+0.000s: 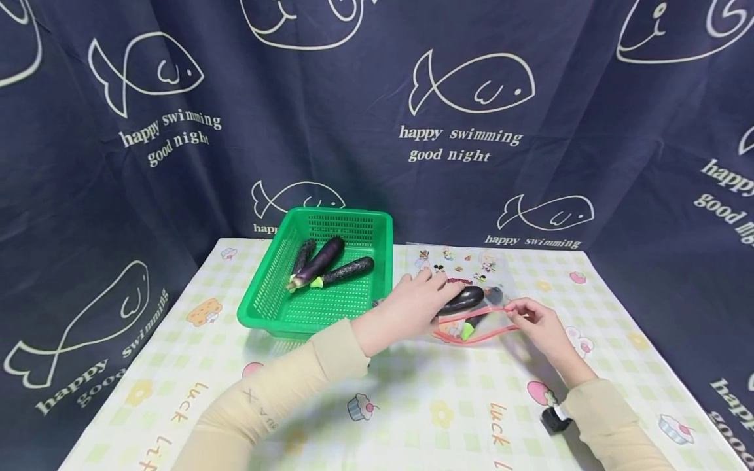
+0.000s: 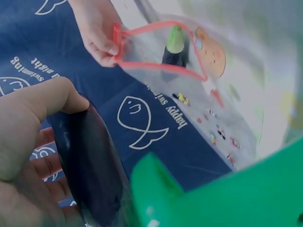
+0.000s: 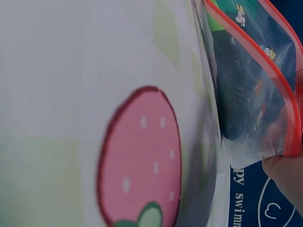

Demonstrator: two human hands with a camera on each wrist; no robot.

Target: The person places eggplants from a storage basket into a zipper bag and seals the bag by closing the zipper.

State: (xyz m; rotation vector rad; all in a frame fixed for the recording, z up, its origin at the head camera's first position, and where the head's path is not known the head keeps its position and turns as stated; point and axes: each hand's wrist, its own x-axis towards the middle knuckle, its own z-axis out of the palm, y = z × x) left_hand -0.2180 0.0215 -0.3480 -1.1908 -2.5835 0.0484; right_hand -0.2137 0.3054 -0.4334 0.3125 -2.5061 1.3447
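Observation:
My left hand (image 1: 412,304) grips a dark purple eggplant (image 1: 464,299) just above the mouth of a clear zip bag (image 1: 459,258) with red edging and small cartoon prints. In the left wrist view the thumb lies along one side of this eggplant (image 2: 92,161), the other fingers behind it. My right hand (image 1: 538,324) pinches the red edge at the bag's right end, and the mouth gapes. Inside the bag lies another dark eggplant (image 2: 175,45), its green end toward the opening. The right wrist view catches it through the clear plastic (image 3: 258,90).
Left of the bag stands a green perforated basket (image 1: 256,320). In it lie a smooth purple eggplant (image 1: 321,261) and two rough, dark vegetables (image 1: 350,269) with light green ends. A patterned cloth (image 1: 412,405) covers the table; a dark blue curtain (image 1: 353,131) hangs behind.

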